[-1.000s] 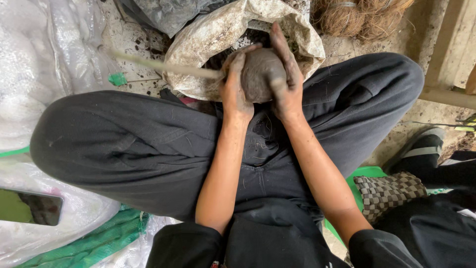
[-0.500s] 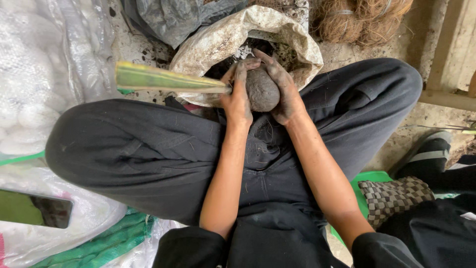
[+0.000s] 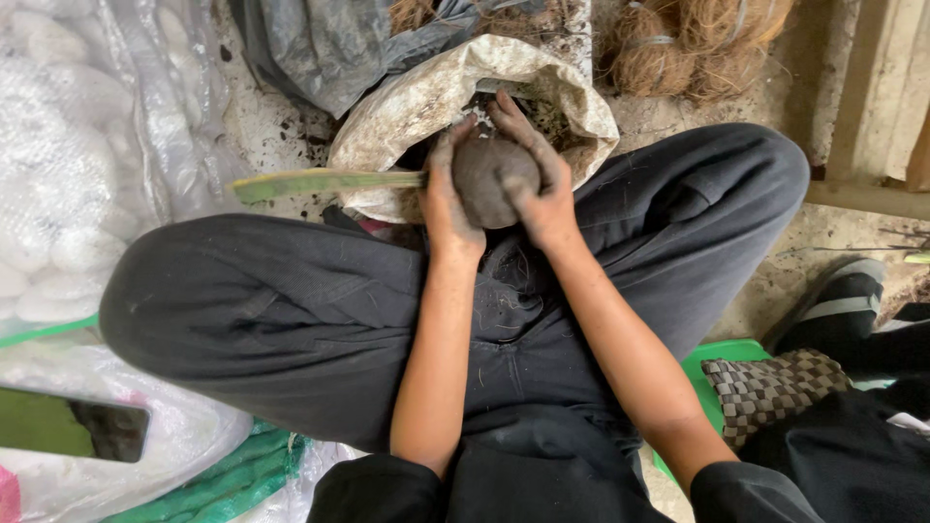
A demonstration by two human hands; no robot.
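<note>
A round dark ball of soil point(image 3: 489, 179) is pressed between both hands above my crossed legs in black trousers point(image 3: 291, 310). My left hand point(image 3: 448, 199) cups its left side, fingers caked in dirt. My right hand point(image 3: 539, 184) wraps over its top and right side. A flat green stalk or leaf point(image 3: 320, 182) sticks out to the left from the ball at my left hand. Just beyond the ball lies an open whitish sack point(image 3: 465, 82) with dark soil inside.
White plastic bags point(image 3: 77, 165) of pale round lumps lie at the left. A grey plastic sheet point(image 3: 329, 48) and coconut-fibre bundles point(image 3: 678, 44) sit at the top. A checkered woven cushion on a green seat point(image 3: 775, 383) and another person's shoe point(image 3: 843, 295) are at the right.
The view has shifted a little. Both hands have kept turning and pressing the soil ball; the green stalk now points left, slightly lower than half a second ago.
</note>
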